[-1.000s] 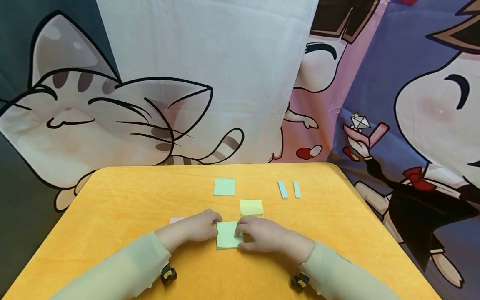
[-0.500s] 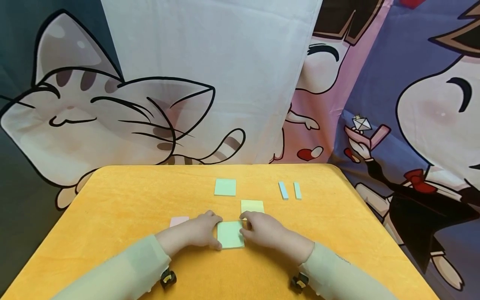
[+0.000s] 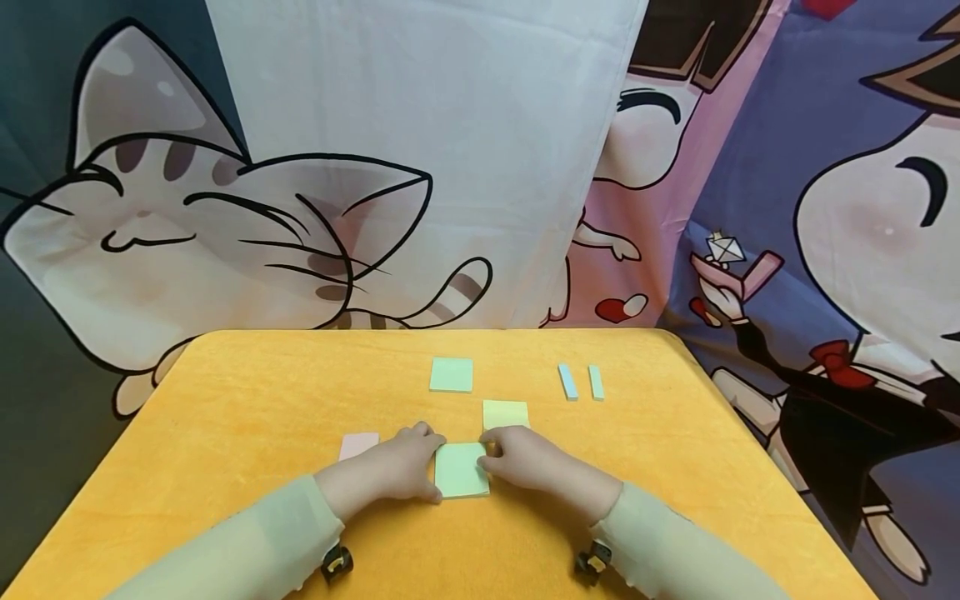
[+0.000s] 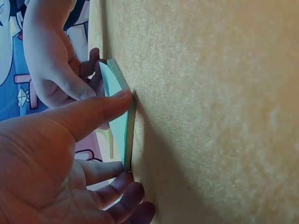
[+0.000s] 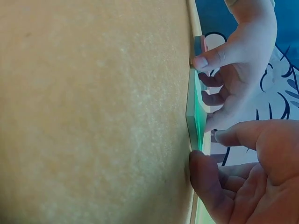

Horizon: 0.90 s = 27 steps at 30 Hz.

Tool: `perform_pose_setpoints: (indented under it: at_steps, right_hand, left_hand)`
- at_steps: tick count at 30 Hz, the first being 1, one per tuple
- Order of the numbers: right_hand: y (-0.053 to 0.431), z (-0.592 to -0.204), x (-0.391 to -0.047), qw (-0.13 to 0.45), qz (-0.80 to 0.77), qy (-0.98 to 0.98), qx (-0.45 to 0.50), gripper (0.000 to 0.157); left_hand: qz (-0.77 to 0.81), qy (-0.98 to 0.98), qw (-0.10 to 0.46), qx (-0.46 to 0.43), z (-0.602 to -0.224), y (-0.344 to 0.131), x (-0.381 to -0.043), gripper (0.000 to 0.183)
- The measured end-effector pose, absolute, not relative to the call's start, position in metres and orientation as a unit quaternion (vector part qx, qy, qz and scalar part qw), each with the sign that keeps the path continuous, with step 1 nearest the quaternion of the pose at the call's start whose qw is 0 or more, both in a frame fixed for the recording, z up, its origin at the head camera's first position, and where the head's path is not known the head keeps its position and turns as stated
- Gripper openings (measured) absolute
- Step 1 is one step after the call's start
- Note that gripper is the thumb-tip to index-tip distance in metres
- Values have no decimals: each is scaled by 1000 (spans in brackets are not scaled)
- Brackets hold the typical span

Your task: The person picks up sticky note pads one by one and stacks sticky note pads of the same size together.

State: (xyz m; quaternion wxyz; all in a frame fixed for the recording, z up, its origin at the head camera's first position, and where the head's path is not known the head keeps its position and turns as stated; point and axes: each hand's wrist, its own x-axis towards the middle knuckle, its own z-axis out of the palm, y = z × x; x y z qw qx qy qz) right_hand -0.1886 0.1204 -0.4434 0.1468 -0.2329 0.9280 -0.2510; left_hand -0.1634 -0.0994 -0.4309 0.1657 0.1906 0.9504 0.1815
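Observation:
A light green sticky note pad (image 3: 459, 472) lies on the table between both hands. My left hand (image 3: 403, 463) grips it by the left side, thumb at the near edge and fingers around the far left corner. At the right edge, my right hand (image 3: 525, 458) has its curled fingertips around the top sheet. In the left wrist view that top sheet (image 4: 106, 74) bows up from the pad beside the right fingertips. Just beyond the right hand sits a yellow sticky note pad (image 3: 505, 413), its near edge partly hidden. A pink sticky note pad (image 3: 358, 444) is partly covered by the left hand.
Another green sticky note pad (image 3: 451, 375) lies farther back on the yellow table (image 3: 262, 400). Toward the back right are a narrow blue strip pad (image 3: 567, 382) and a narrow green strip pad (image 3: 596, 382). A printed curtain (image 3: 420, 100) hangs behind the table's far edge.
My left thumb has come down to the pad's near left corner. The right fingertips have drawn back from over the pad to its right edge. More of the pink pad shows.

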Motion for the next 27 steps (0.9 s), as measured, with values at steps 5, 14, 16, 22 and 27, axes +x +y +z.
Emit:
perform_pose_setpoints:
  at_steps: [5, 14, 16, 22, 27]
  right_hand:
    - [119, -441, -188, 171, -275, 920, -222, 40]
    - [117, -438, -186, 195, -302, 910, -205, 41]
    - [117, -438, -186, 199, -309, 908, -203, 41]
    - [118, -439, -185, 200, -318, 904, -202, 40]
    - [120, -440, -187, 199, -327, 902, -200, 39]
  left_hand:
    - [177, 952, 162, 189, -429, -98, -161, 79]
    - [171, 953, 160, 191, -429, -98, -162, 78]
    - [170, 953, 161, 191, -430, -98, -163, 78]
    - [174, 952, 161, 193, -427, -97, -161, 78]
    - [173, 953, 161, 192, -426, -97, -160, 78]
